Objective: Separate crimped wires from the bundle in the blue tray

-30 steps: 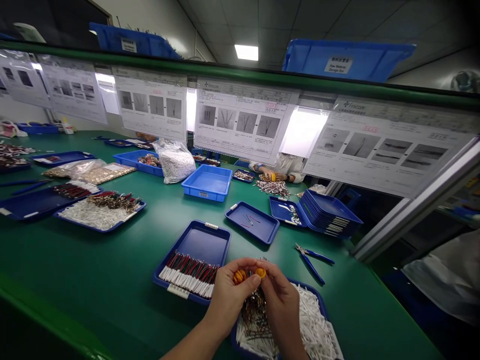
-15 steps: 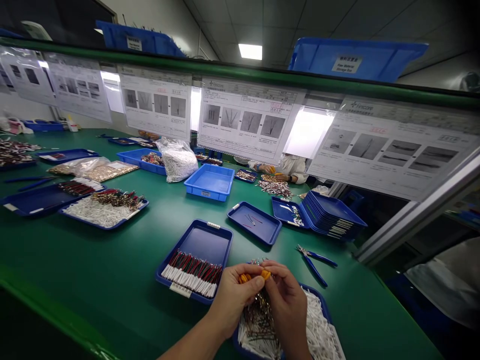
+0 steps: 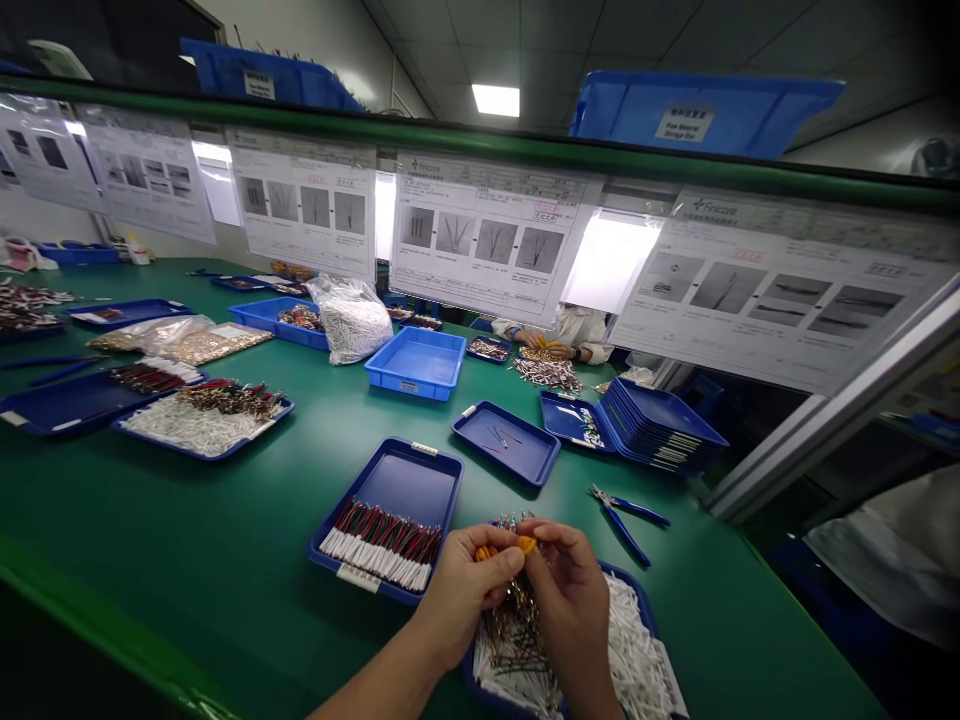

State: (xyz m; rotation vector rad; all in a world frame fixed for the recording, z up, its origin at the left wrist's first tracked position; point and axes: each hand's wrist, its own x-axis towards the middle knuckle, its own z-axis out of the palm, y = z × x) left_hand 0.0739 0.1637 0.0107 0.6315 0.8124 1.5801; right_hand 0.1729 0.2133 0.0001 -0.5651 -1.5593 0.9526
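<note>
My left hand (image 3: 469, 590) and my right hand (image 3: 574, 600) meet fingertip to fingertip, both closed in a pinch. Orange-yellow finger cots (image 3: 529, 545) cover some of the fingertips. Whatever sits between the fingers is too small and too hidden to make out. Right below the hands lies a blue tray (image 3: 646, 608) heaped with white-sleeved wires (image 3: 634, 650), their metallic ends bunched under my fingers. To the left, another blue tray (image 3: 409, 465) holds a neat row of red, black and green wires (image 3: 386, 535) with white ends.
Blue-handled cutters (image 3: 626, 525) lie to the right. Beyond the hands are a tray with a few loose wires (image 3: 506, 455), a tray stack (image 3: 660, 425), a blue bin (image 3: 416, 365) and a bag of white parts (image 3: 349, 320). A co-worker's hands (image 3: 544, 345) work across the table.
The whole view has shifted slightly. My hands stay pinched together over the tray, with only a small change in the fingertips.
</note>
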